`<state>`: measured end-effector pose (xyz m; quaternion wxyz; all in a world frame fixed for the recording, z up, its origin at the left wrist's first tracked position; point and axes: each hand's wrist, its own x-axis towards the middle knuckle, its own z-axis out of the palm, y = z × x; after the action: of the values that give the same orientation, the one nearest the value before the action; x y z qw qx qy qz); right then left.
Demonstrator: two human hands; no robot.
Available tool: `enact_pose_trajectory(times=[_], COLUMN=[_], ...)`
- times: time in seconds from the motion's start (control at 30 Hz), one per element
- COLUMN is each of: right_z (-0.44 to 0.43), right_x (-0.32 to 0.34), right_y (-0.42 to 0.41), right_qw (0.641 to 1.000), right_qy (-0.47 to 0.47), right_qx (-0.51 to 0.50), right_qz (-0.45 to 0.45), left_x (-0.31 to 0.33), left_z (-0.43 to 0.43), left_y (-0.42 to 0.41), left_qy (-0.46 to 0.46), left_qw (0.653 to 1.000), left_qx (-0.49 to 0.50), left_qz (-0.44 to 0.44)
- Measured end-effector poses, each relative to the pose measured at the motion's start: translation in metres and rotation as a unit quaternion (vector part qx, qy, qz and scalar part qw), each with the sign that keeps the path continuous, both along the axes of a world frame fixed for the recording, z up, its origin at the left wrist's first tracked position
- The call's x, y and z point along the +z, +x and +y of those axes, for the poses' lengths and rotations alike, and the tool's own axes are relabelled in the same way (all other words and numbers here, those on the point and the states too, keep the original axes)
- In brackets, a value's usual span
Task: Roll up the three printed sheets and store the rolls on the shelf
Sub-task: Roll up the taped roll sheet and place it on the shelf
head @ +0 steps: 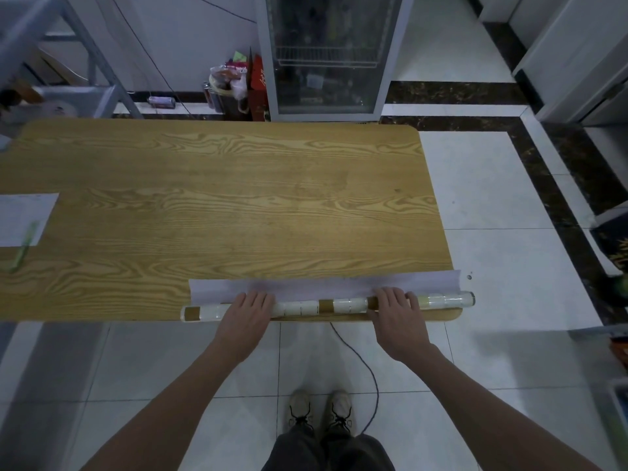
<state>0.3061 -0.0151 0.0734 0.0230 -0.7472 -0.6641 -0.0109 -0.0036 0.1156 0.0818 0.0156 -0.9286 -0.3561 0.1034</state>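
Tiled floor (pixel 492 232), white with dark bands, under and around table (pixel 238 198). Wood-grain table across most of view, near edge toward person.

Glass-door cooler (pixel 326 56) beyond table's far edge, right of middle. Grey metal rack (pixel 102 96) off table's far left corner.

Sheet (pixel 323 285) along right half of table's near edge. Mostly wound into roll (pixel 306 307), with a pale unrolled strip flat on table just behind it. Roll printed with white blocks and brown patches, right end poking past table's right edge.

White paper (pixel 23 215) at table's left edge, cut by frame. Green stick (pixel 22 249) lying across its near corner.

Left hand (pixel 246 309) on roll, toward its left end. Fingers stretched out together over the top, pressing down, not wrapped round. Right hand (pixel 396 305) on roll nearer table's right edge. Fingers likewise laid flat over it, thumb at roll's near side.

Shoes (pixel 319 416) on floor below table's near edge. Dark cable (pixel 370 379) curving just beside them.
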Motion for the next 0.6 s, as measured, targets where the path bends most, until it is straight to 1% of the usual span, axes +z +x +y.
enact_pose_trajectory(times=[0.1,0.23,0.43,0.53,0.6], right_z=[-0.0017,-0.0002,0.003,0.0014,0.0011], right_x=[-0.0011,-0.0006,-0.0022,-0.0018,-0.0013], right_y=[-0.0005,0.0026,0.0063,0.0041,0.004], right_qw=[1.0,1.0,0.999,0.999,1.0], right_qy=[0.004,-0.026,0.027,0.028,0.012], right_qx=[0.0,-0.008,0.018,0.019,0.009], right_qz=[0.011,-0.016,-0.021,-0.005,0.0], left_x=[0.0014,0.0009,0.0026,0.0056,0.0083], left_z=[-0.0032,-0.0083,-0.0038,-0.0012,0.0002], left_y=[-0.0019,-0.0058,-0.0055,-0.004,-0.0026], left_qy=[0.013,0.03,0.032,0.035,0.031], left_qw=[1.0,0.999,0.999,0.999,0.999], left_qx=[0.012,0.003,-0.004,0.017,0.031], left_qz=[-0.013,-0.012,-0.028,-0.03,-0.025])
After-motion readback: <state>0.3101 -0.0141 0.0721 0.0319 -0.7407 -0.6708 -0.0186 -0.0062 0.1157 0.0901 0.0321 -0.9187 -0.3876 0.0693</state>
